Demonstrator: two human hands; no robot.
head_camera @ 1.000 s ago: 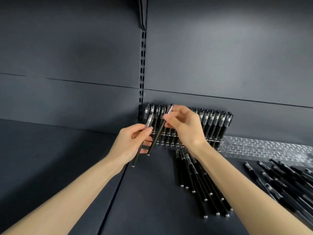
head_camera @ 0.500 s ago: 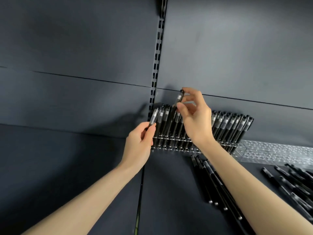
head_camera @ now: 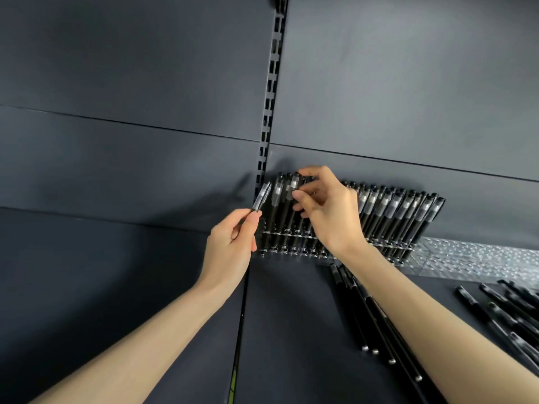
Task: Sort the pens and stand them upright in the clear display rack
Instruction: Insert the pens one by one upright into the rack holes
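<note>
The left hand point(head_camera: 232, 246) pinches one pen point(head_camera: 261, 199) in its grip, long axis tilted toward 1 o'clock, just left of the clear rack point(head_camera: 287, 249). The right hand point(head_camera: 328, 209) pinches a second pen point(head_camera: 294, 184) by its cap; it stands at the rack's left end. Loose pens point(head_camera: 366, 316) lie at 5 o'clock on the shelf point(head_camera: 116, 287), which is open toward 9 o'clock. The racked pens overlap too much to count.

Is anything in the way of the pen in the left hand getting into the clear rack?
Nothing visible sits between the black pen in the left hand and the left end of the clear plastic rack. The right hand holds a standing pen just beside it, and whether a hole there is free cannot be told.
</note>
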